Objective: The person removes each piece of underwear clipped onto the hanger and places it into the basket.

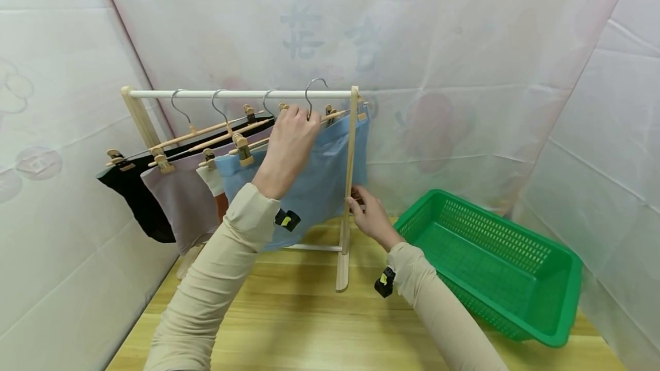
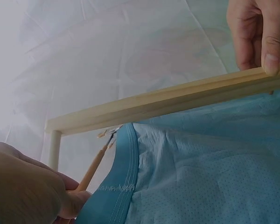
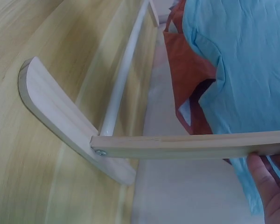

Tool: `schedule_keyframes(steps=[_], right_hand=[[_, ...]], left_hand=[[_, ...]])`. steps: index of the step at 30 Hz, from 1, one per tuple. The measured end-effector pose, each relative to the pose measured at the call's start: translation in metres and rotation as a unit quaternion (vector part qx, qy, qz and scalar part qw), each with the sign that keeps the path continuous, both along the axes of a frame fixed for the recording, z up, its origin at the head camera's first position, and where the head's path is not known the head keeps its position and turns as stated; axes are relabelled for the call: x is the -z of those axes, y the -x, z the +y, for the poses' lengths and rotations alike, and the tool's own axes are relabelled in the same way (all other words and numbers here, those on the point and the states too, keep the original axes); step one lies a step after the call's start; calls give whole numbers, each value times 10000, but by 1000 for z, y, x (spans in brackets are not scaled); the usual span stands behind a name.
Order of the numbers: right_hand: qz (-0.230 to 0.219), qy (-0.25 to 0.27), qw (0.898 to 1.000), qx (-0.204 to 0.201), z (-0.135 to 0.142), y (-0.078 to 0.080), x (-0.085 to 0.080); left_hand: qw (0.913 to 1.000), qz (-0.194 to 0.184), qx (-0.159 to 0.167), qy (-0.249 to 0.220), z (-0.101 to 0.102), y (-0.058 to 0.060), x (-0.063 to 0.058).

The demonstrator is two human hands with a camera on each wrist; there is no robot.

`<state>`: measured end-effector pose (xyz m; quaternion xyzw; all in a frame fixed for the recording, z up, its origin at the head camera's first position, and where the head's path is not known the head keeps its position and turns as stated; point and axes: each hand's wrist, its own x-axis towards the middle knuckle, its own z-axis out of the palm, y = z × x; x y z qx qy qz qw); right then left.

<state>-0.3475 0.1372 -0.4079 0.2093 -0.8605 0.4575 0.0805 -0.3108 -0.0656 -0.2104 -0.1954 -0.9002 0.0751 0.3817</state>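
Note:
A pair of light blue shorts (image 1: 319, 170) hangs by wooden clips from a hanger (image 2: 91, 169). My left hand (image 1: 291, 147) grips this hanger's wooden bar near the middle, just below its metal hook (image 1: 307, 95). That hook overlaps the white rail (image 1: 237, 94) of a clothes rack in the head view, its curved tip above the rail. With the thumb on one side, my right hand (image 1: 373, 216) holds the rack's near wooden post (image 1: 349, 170), fingers partly hidden behind it. The shorts pass behind this post, close to the right fingers.
Left of the blue shorts, black shorts (image 1: 149, 210), mauve shorts (image 1: 191, 205) and a white-and-rust garment (image 3: 186, 70) hang on the rack. A green plastic basket (image 1: 564, 296) stands right on the wooden table (image 1: 289, 314). The rack's foot (image 3: 56, 107) rests on the tabletop.

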Motion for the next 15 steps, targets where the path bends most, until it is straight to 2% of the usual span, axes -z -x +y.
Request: schedule_keyframes(steps=[10, 15], right_hand=[[-28, 55, 10000, -75, -4, 2, 0], [43, 27, 9999, -112, -3, 5, 3]], left_hand=[[9999, 74, -34, -118, -20, -14, 4], [9998, 83, -161, -123, -30, -23, 7]])
